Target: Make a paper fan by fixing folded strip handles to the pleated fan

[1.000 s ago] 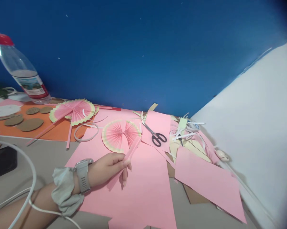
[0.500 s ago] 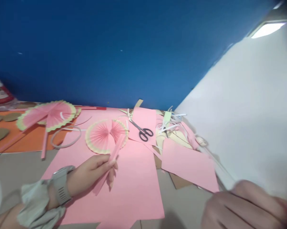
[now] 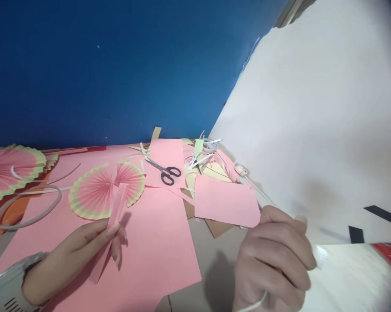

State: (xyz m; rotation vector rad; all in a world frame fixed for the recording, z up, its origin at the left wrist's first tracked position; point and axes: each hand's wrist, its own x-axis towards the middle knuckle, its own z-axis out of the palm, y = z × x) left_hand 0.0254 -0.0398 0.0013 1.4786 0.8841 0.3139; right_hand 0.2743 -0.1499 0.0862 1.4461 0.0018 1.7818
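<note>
Strip of pink paper (image 3: 118, 203) at lower left is gripped by the left hand (image 3: 85, 240), its tip overlapping the fan (image 3: 93, 193); the right hand (image 3: 273, 260), lower right, curls closed, any contents unclear.

Long pink ppr strip (image 3: 117, 206), diag.

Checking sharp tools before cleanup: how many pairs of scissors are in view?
1: the black-handled metal scissors lie mostly on a small rectangular pink paper sheet, beyond and right of the left hand. More could be hidden under the paper scraps.
</note>
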